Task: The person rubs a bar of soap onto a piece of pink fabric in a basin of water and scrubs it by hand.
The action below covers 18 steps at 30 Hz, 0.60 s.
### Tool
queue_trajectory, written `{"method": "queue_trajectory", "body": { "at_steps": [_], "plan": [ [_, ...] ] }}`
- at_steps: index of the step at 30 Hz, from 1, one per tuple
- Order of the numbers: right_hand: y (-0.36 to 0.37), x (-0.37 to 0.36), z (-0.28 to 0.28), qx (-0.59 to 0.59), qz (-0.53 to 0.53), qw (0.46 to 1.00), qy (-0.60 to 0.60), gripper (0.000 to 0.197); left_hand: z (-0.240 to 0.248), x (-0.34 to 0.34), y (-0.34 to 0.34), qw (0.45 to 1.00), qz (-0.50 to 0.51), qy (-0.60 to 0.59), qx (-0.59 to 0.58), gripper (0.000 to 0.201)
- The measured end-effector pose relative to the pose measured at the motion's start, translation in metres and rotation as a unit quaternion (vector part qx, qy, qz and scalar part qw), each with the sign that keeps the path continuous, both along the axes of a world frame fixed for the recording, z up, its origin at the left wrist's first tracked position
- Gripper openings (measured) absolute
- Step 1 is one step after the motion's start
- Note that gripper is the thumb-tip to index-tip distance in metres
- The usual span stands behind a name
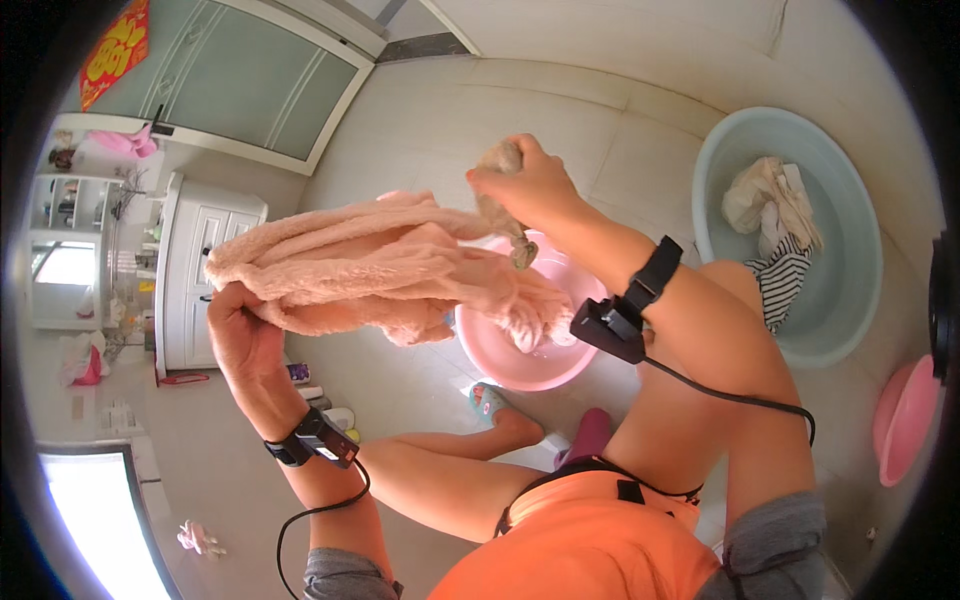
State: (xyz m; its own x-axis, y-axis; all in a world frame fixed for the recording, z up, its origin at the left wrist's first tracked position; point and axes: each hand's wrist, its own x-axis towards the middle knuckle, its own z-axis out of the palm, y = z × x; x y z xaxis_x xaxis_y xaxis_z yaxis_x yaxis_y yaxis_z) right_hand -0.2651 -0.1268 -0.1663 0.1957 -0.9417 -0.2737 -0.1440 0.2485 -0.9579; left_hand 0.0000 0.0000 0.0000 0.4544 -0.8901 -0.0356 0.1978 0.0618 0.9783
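A pale pink fleecy garment [350, 265] stretches across the middle, bunched in long folds. My left hand [248, 340] is closed on its left end. The garment's right end droops over and into a pink basin [530, 377] on the floor. Above that end, my right hand [535, 187] is closed around a limp grey-brown piece of cloth [495, 205]. One end of this cloth dangles below the hand beside the fleece. Whether the two are joined, I cannot tell.
At the right stands a large pale blue tub [845, 320] with cream and striped clothes [782, 280] inside. A smaller pink basin [908, 420] lies at the right edge. A white cabinet [200, 270] and a glazed door [255, 85] are on the left. My slippered foot [488, 402] is near the middle basin.
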Motion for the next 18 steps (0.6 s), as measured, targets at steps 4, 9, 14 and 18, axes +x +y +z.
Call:
{"method": "queue_trajectory", "body": {
  "at_steps": [4,9,14,18],
  "plan": [
    [0.003,-0.011,-0.012,0.015,-0.002,1.0,-0.012,0.078,-0.055,-0.024,-0.003,0.999,-0.005,-0.033,0.041,0.045],
    [0.011,-0.005,-0.026,0.025,-0.002,0.999,0.023,0.08,-0.226,-0.03,0.002,0.991,0.013,-0.006,0.133,0.04],
    [0.023,0.021,-0.035,0.016,0.03,0.999,0.04,0.077,-0.405,-0.014,0.063,0.941,0.081,0.252,0.21,0.046],
    [0.038,0.023,-0.083,0.009,0.036,0.998,0.044,0.068,-0.455,-0.034,0.127,0.882,0.137,0.385,0.235,0.047]
  ]
}}
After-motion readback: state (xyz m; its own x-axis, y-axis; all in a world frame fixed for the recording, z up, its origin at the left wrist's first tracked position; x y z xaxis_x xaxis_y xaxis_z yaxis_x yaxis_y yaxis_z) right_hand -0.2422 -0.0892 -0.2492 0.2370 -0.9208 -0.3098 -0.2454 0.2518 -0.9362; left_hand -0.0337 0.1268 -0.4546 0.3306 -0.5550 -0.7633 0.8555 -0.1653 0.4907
